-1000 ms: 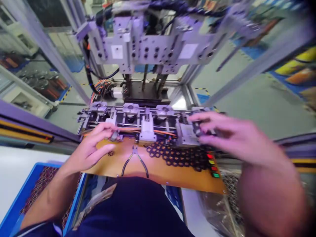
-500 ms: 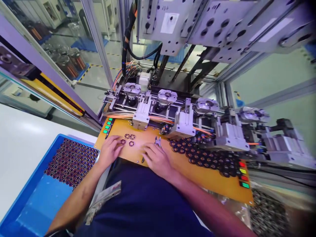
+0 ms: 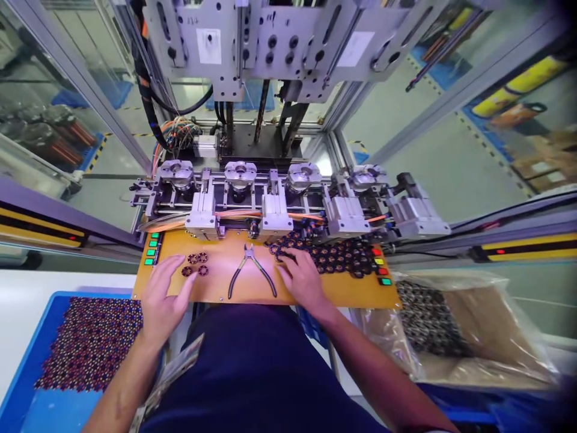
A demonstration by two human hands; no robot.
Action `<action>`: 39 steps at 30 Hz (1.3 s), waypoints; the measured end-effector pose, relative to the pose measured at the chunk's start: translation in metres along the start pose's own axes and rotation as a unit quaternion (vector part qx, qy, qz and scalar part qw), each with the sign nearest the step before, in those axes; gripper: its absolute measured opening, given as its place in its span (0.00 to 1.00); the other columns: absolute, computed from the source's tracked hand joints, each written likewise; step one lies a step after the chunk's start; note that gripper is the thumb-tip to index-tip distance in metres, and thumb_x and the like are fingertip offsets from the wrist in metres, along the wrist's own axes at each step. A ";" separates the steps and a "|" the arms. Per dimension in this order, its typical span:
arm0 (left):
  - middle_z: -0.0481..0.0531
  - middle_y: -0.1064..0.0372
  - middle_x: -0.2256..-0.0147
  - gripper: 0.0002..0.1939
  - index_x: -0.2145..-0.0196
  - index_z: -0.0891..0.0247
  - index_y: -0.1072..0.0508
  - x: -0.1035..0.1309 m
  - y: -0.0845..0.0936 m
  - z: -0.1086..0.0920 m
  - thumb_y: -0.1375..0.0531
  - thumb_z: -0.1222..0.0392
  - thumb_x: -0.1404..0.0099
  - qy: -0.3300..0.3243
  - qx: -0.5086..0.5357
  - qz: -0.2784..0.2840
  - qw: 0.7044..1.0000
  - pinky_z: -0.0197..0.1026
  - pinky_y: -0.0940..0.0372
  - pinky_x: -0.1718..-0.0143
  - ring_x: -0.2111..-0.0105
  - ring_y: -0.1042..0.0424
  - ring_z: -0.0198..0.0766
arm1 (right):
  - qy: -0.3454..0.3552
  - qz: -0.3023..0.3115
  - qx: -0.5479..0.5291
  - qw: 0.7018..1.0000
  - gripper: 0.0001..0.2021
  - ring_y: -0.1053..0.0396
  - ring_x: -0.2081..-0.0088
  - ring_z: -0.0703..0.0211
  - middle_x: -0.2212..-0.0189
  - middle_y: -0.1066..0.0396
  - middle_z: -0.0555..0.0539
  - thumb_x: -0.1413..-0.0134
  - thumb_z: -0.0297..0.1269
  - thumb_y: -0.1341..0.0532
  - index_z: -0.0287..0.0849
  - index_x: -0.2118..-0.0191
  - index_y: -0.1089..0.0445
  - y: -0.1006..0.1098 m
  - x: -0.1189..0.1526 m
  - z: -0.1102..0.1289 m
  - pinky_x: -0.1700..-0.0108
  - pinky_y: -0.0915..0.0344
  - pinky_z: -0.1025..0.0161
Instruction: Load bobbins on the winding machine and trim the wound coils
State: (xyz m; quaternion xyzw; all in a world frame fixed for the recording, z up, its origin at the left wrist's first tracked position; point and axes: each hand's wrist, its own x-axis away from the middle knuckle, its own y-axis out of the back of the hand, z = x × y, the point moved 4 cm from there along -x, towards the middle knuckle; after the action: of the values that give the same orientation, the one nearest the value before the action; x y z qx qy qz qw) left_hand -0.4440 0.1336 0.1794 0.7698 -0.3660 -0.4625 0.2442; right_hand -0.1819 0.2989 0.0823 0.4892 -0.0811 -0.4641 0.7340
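Observation:
My left hand (image 3: 163,296) is open at the left of the orange work plate (image 3: 228,290), thumb and fingers spread beside several small slotted ring cores (image 3: 202,271). None of these rings appears to be in its grasp. Reaching to the left end of a group of dark wound ring cores (image 3: 333,260), my right hand (image 3: 303,279) touches or hovers just over the parts. Its thumb and fingers are apart, and its fingertips partly cover the nearest cores. Between my hands lies a pair of cutting pliers (image 3: 249,254), handles spread towards me.
Behind the plate runs a row of metal fixtures (image 3: 240,173) with clamps. A blue tray (image 3: 67,403) of ring cores stands at left. At right, a plastic-lined box (image 3: 487,325) holds more parts. Coloured buttons (image 3: 383,281) line both plate ends.
The view has turned to the right. My right hand has moved right, off the pliers to the dark cores, uncovering the pliers. My left hand has spread wider beside the small rings.

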 end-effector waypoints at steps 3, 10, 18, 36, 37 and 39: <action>0.57 0.24 0.55 0.17 0.50 0.61 0.28 -0.007 0.003 -0.010 0.35 0.66 0.37 -0.004 0.024 0.022 0.999 0.51 0.29 0.48 0.53 0.24 0.45 | -0.006 -0.007 -0.044 0.999 0.09 0.32 0.53 0.45 0.57 0.28 0.37 0.39 0.29 0.43 0.40 0.62 0.24 0.001 -0.006 0.006 0.50 0.32 0.44; 0.56 0.21 0.57 0.18 0.48 0.59 0.26 -0.034 -0.014 -0.068 0.35 0.57 0.36 0.018 0.259 0.224 0.939 0.46 0.26 0.53 0.57 0.21 0.43 | 0.085 -0.019 -0.233 0.969 0.04 0.29 0.54 0.54 0.52 0.32 0.42 0.38 0.32 0.39 0.45 0.61 0.26 0.055 -0.017 0.078 0.56 0.27 0.55; 0.56 0.19 0.59 0.15 0.53 0.61 0.22 -0.042 -0.010 -0.088 0.33 0.58 0.38 0.029 0.321 0.134 0.937 0.43 0.25 0.57 0.59 0.20 0.43 | 0.108 0.047 -0.451 0.885 0.08 0.30 0.49 0.52 0.49 0.32 0.42 0.39 0.28 0.39 0.48 0.57 0.27 0.075 -0.040 0.128 0.49 0.29 0.53; 0.62 0.25 0.50 0.20 0.43 0.60 0.32 0.044 -0.020 0.041 0.41 0.54 0.31 0.182 0.061 -0.023 0.981 0.58 0.30 0.47 0.50 0.25 0.51 | 0.281 0.123 -0.286 0.908 0.06 0.27 0.57 0.56 0.59 0.25 0.42 0.41 0.31 0.39 0.39 0.66 0.24 0.048 -0.201 0.160 0.51 0.30 0.55; 0.64 0.27 0.47 0.23 0.41 0.61 0.34 0.049 -0.028 0.051 0.41 0.52 0.32 0.190 0.051 -0.021 0.980 0.61 0.32 0.45 0.47 0.27 0.53 | 0.295 0.117 -0.268 0.910 0.05 0.27 0.57 0.54 0.59 0.25 0.41 0.42 0.31 0.38 0.39 0.67 0.24 0.039 -0.225 0.162 0.51 0.30 0.54; 0.66 0.30 0.44 0.28 0.39 0.63 0.37 0.058 -0.044 0.065 0.41 0.50 0.32 0.194 0.043 -0.010 0.980 0.63 0.35 0.43 0.44 0.30 0.55 | 0.315 0.115 -0.230 0.914 0.06 0.28 0.61 0.53 0.61 0.26 0.40 0.46 0.29 0.39 0.37 0.69 0.24 0.014 -0.266 0.168 0.56 0.30 0.54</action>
State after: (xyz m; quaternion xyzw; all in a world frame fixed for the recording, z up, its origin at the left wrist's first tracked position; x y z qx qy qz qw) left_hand -0.4691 0.1127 0.0880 0.8583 -0.3235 -0.2906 0.2724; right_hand -0.4176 0.3950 0.2683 0.4147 0.2078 -0.2043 0.8620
